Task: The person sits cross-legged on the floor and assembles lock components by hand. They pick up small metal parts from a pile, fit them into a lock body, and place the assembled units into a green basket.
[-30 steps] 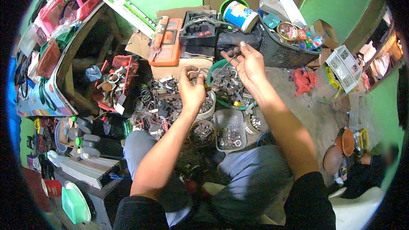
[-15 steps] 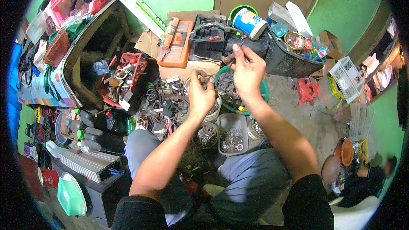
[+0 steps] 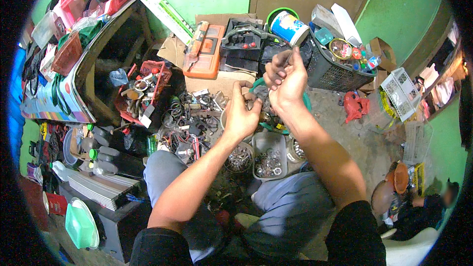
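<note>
My left hand (image 3: 242,117) is raised over the scrap pile, its fingers curled toward the thumb. Anything inside it blends with the dark clutter behind. To its right and farther off, my right hand (image 3: 288,80) has bent fingers and the thumb pointing up along them; whatever it pinches is too small to make out. Beneath the hands stands a green basin (image 3: 306,101) of dark scrap, mostly covered by them. Closer to my knees are a clear rectangular tub (image 3: 256,173) of small metal parts and a round container (image 3: 238,160) of similar pieces.
Loose wires and electronic parts (image 3: 189,123) spread to the left. An orange toolbox (image 3: 203,61) and a black tool tray (image 3: 242,39) lie at the back. A red basket (image 3: 135,113) stands left, a dark crate (image 3: 340,74) right. Another person (image 3: 428,212) is at the lower right.
My hands were pinching near each other, with a thin dark strand by the right one. My left hand has moved slightly right; my right hand has turned over. The strand is no longer visible.
</note>
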### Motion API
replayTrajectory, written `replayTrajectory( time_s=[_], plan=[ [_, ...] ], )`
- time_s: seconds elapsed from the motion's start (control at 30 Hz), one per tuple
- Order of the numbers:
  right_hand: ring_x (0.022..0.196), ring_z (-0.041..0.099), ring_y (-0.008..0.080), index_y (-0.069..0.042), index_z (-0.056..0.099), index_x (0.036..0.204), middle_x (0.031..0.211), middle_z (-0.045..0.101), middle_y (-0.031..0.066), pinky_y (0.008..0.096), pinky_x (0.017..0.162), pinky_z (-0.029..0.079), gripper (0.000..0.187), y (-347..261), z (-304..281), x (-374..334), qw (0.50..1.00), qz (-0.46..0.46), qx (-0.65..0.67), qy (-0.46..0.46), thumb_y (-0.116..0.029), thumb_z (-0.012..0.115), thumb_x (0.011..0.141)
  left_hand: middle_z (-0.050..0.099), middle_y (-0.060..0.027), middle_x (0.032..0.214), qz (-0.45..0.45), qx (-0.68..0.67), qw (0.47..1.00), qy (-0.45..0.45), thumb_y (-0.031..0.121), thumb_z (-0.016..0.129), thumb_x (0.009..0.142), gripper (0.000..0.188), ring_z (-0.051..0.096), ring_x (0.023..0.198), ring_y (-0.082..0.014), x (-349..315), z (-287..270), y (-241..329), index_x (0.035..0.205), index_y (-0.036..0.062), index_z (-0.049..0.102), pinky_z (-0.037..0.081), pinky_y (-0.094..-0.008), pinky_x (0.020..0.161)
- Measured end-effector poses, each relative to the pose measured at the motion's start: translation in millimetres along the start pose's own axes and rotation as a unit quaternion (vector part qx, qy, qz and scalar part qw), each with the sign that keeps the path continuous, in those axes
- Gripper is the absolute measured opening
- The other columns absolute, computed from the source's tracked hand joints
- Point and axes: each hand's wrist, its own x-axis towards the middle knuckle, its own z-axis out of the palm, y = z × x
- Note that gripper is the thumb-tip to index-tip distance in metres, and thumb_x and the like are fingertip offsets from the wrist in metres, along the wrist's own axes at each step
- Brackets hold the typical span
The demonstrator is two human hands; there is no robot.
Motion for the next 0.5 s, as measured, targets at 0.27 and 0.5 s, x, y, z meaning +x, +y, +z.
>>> replayTrajectory(
  time_s=[0.27,0.5],
  plan=[
    [0.041,0.025,0.0091,-0.009,0.041,0.067,0.055,0.032,-0.0008,0.0257,0.036,0.018,0.045,-5,-22,19,0.985,-0.112,-0.068,0.115,-0.038,0.037,0.101,0.064,-0.0157,0.089,0.008,-0.005,1.0,-0.013,0.002,0.062,0.083,0.037,0.065,0.092,-0.0268,-8,2,14,0.115,0.0051,0.042,0.047,-0.0392,0.081],
    [0.045,0.038,0.0099,-0.006,0.05,0.07,0.055,0.037,-0.0008,0.0254,0.04,0.029,0.042,16,-101,57,0.959,-0.134,-0.222,0.113,-0.034,0.043,0.1,0.065,-0.0219,0.1,-0.013,0.145,0.985,-0.094,0.011,0.063,0.083,0.028,0.064,0.094,-0.0389,1,-13,-14,0.109,0.0026,0.054,0.049,-0.0441,0.082]
  ],
)
